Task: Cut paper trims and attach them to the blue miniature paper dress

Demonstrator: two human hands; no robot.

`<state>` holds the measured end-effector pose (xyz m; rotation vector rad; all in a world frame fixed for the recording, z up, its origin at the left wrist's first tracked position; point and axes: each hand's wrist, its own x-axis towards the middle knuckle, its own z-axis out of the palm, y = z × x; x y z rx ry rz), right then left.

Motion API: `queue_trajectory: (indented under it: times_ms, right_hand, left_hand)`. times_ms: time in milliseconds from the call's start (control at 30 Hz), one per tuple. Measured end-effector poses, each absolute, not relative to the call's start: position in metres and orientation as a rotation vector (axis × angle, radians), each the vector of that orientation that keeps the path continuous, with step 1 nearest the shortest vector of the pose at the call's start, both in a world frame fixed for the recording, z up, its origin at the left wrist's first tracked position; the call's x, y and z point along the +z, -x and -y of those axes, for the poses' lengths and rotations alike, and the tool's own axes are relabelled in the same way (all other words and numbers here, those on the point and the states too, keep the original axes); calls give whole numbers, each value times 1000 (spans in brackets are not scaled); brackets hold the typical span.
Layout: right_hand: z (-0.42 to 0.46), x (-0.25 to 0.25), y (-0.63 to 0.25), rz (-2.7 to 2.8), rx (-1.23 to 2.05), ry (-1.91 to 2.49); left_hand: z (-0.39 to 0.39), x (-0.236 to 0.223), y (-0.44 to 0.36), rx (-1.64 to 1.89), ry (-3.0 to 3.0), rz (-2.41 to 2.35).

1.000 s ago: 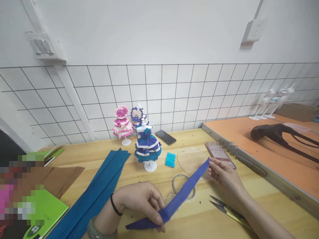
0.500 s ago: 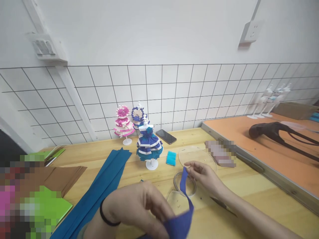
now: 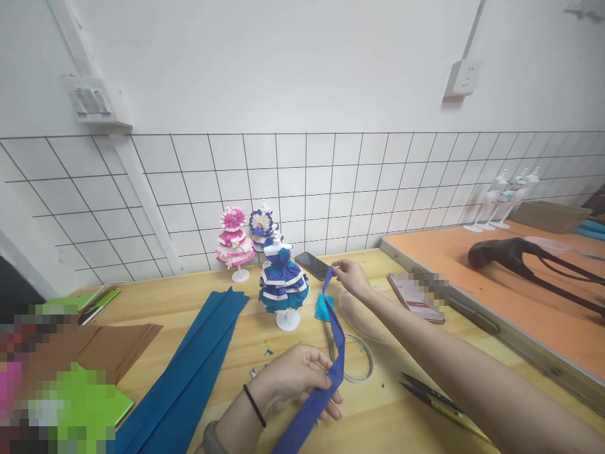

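Note:
A long purple-blue crepe paper strip [image 3: 336,334] runs between my two hands, slightly twisted. Its far end is pinched in the fingertips of my right hand [image 3: 350,277], which is stretched out near the phone. My left hand [image 3: 302,378], with a dark band at the wrist, grips the strip lower down between thumb and fingers; the rest trails toward the bottom edge. Beneath the strip lie a roll of tape [image 3: 372,364] and a small turquoise folded piece [image 3: 323,308]. A miniature dress form in a blue, teal and white ruffled dress [image 3: 283,284] stands just beyond my left hand.
Two more dressed forms, one pink [image 3: 234,243] and one blue and cream [image 3: 261,222], stand behind. Teal paper [image 3: 189,366] and brown paper [image 3: 118,347] lie left. Thread snips [image 3: 439,400] rest under my right arm. A phone [image 3: 312,265] and an orange board [image 3: 439,252] are further back.
My right hand has moved away from me and slightly left, drawing the strip out longer. My left hand has shifted right, its fingers now showing around the strip.

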<state>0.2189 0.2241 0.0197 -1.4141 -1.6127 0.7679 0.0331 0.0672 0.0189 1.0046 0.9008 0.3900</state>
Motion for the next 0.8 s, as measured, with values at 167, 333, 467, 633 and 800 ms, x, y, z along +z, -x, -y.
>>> queue_trajectory:
  times_ms: [167,333,467,633,800]
  right_hand:
    - [-227,19,-208,1708,714,1389]
    - [-174,18,-210,1754,620,1290]
    - [-108,14,-215,1844,635,1219]
    - [-52,8,-218,2075,769,1020]
    - [-43,3,-210,2219,801,817]
  left_hand:
    - [-73,8,-33,602,-875,-909]
    - [-78,7,-35,841,-705,-833]
    - [-80,7,-36,960,-629,-768]
    - [-82,8,-37,1051,-603,-688]
    - [-80,9,-41,1080,-578,-732]
